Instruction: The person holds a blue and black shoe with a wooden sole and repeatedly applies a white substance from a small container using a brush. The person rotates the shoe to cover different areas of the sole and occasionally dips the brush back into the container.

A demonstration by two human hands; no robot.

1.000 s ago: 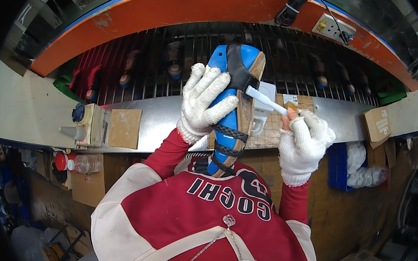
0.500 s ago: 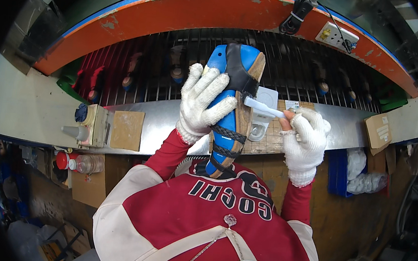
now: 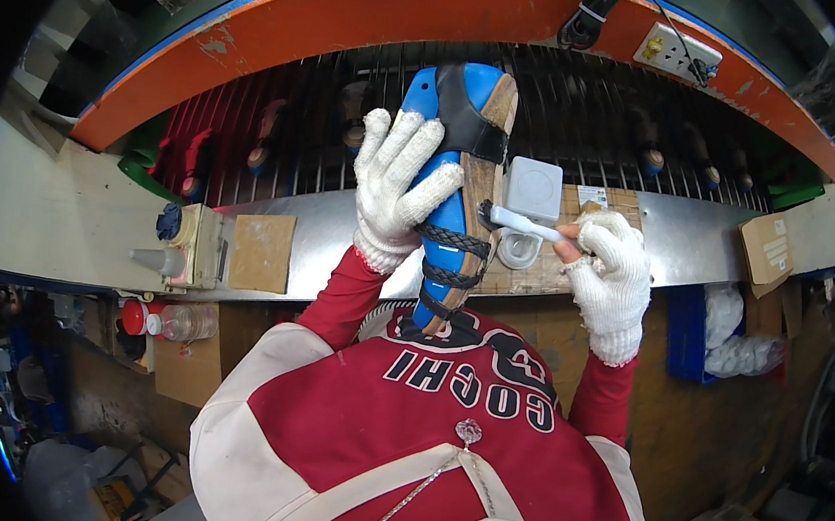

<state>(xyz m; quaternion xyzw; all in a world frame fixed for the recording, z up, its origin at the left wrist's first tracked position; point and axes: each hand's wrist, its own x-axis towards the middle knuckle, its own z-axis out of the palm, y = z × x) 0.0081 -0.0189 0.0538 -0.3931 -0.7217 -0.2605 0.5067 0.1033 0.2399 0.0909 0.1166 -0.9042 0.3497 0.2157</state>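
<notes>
A blue shoe last (image 3: 448, 225) with a sandal upper on it stands tilted in front of me, narrow end toward my chest. It carries a wide black strap (image 3: 464, 109), thin braided black straps (image 3: 451, 278) and a brown sole edge (image 3: 489, 177). My left hand (image 3: 394, 193), in a white knit glove, grips the last from the left side, fingers spread along it. My right hand (image 3: 612, 279), also gloved with bare fingertips showing, pinches a white-handled brush (image 3: 529, 225). The brush's dark bristles touch the sole edge on the right side.
Beyond the metal bench edge, a rack of bars (image 3: 573, 105) carries several more lasts. A white square lid (image 3: 535, 189) and a small clear cup (image 3: 518, 249) sit behind the brush. At left lie a brown board (image 3: 261, 253) and a cone-tipped bottle (image 3: 158, 261). A blue bin (image 3: 689, 332) hangs right.
The last has shifted slightly up and left in view. The brush has slid along the sole edge toward my chest, and its dark bristles now show.
</notes>
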